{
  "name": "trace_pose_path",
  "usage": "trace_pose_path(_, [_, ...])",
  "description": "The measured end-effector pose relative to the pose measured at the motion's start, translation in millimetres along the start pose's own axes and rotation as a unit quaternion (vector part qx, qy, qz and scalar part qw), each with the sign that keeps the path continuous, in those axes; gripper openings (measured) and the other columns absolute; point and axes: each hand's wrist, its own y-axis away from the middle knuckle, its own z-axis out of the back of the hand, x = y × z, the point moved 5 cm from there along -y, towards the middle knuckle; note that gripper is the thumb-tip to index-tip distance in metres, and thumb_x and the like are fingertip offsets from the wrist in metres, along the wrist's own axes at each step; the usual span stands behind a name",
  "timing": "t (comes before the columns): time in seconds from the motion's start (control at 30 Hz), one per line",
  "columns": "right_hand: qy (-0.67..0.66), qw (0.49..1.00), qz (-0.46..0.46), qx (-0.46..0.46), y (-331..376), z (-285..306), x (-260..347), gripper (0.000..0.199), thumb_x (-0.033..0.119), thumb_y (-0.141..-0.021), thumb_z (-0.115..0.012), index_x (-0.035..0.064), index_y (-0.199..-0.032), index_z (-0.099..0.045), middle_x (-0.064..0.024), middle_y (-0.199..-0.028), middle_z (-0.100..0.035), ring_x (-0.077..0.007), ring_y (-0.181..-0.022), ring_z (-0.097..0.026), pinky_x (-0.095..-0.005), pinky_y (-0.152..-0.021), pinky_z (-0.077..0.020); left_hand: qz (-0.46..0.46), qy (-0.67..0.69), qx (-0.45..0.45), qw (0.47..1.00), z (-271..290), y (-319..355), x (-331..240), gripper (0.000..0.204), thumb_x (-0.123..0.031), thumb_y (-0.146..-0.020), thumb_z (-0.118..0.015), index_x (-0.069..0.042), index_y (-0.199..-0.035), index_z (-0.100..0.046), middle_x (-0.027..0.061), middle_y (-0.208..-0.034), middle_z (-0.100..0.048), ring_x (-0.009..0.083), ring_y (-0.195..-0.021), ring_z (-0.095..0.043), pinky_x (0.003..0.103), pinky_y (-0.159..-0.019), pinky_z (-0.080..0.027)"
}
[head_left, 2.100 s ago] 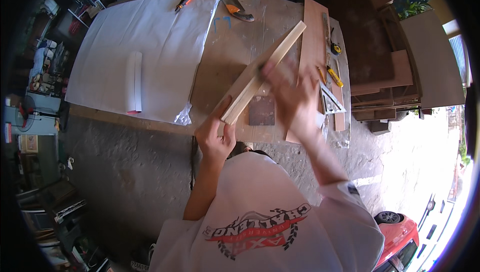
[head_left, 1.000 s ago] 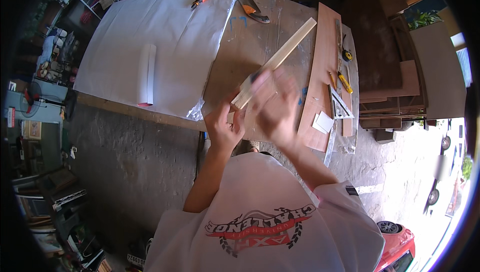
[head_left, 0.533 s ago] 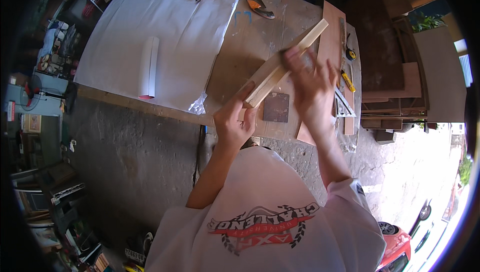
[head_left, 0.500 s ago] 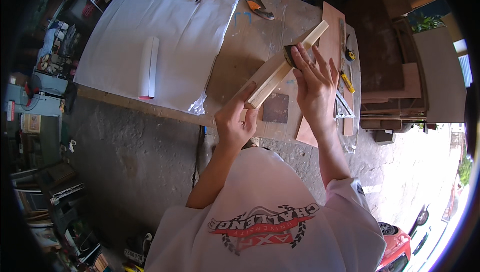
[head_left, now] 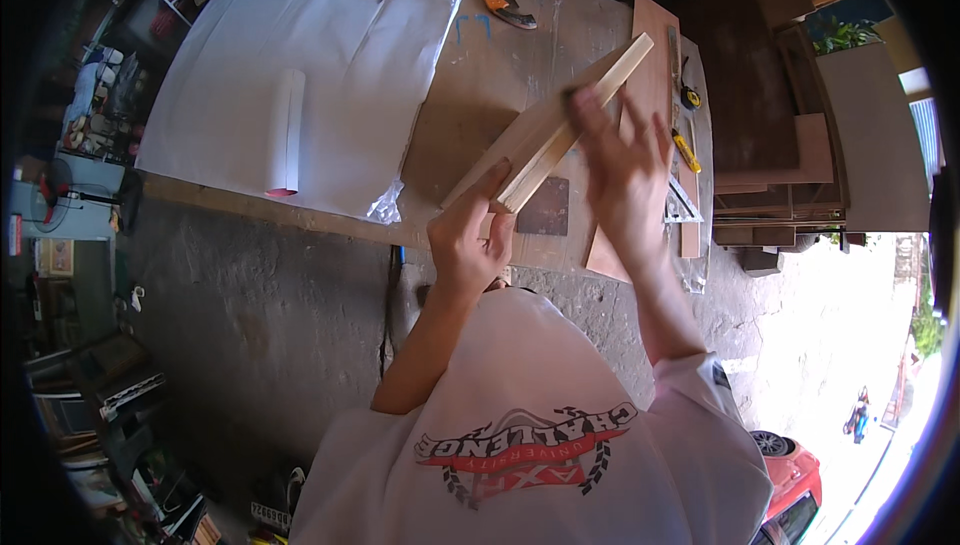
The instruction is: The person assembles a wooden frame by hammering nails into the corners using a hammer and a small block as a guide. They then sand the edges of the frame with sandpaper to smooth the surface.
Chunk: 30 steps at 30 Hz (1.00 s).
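Observation:
A long pale wooden strip (head_left: 612, 65) lies slantwise over the workbench (head_left: 300, 213), its far end pointing up and right. My left hand (head_left: 468, 237) grips its near end, thumb on top. My right hand (head_left: 622, 167), blurred by motion, lies flat on the strip's middle with fingers spread. A small dark pad (head_left: 574, 96) shows under its fingertips, pressed against the wood.
A big white sheet (head_left: 340, 55) with a paper roll (head_left: 285, 130) covers the bench's left. A brown board (head_left: 655, 30), a yellow knife (head_left: 685, 151), a tape measure (head_left: 690, 97) and a set square (head_left: 680, 207) lie right. A dark square piece (head_left: 545, 207) sits near the strip.
My right hand has slid back and forth along the strip, now lower and blurred. The left hand keeps its grip on the near end.

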Motion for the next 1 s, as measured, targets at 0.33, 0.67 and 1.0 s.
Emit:
trace_pose_path(0.33, [-0.13, 0.991, 0.023, 0.011, 3, 3, 14, 0.048, 0.001, -0.092, -0.065, 0.0071, -0.14, -0.065, -0.0118, -0.144, -0.065, -0.033, -0.138, -0.058, -0.05, -0.116, -0.0446, 0.014, 0.013, -0.002, 1.0, 0, 0, 1, 0.044, -0.002, -0.084, -0.071, -0.001, -0.128, -0.07, 0.0155, -0.111, -0.077, 0.0291, -0.084, -0.077, 0.035, -0.075, -0.061])
trace_pose_path(0.67, [-0.19, 0.971, 0.115, 0.084, 27, 23, 53, 0.042, 0.005, -0.095, -0.067, 0.0109, -0.137, -0.069, -0.0072, -0.141, -0.067, -0.042, -0.14, -0.053, -0.0591, -0.113, -0.0443, -0.044, -0.059, -0.024, 0.997, 2, -4, -8, 0.037, -0.005, -0.087, -0.07, -0.001, -0.124, -0.07, 0.0161, -0.108, -0.076, 0.0316, -0.09, -0.077, 0.038, -0.077, -0.061])
trace_pose_path(1.0, [-0.111, 0.993, 0.012, 0.026, 13, 15, 24, 0.038, 0.013, -0.096, -0.066, 0.0124, -0.134, -0.07, -0.0037, -0.138, -0.069, -0.0334, -0.137, -0.058, -0.0549, -0.114, -0.0432, 0.005, -0.01, 0.0, 1.0, 1, 1, -3, 0.042, -0.004, -0.089, -0.07, -0.002, -0.131, -0.069, 0.0151, -0.111, -0.077, 0.0307, -0.085, -0.077, 0.036, -0.075, -0.061])
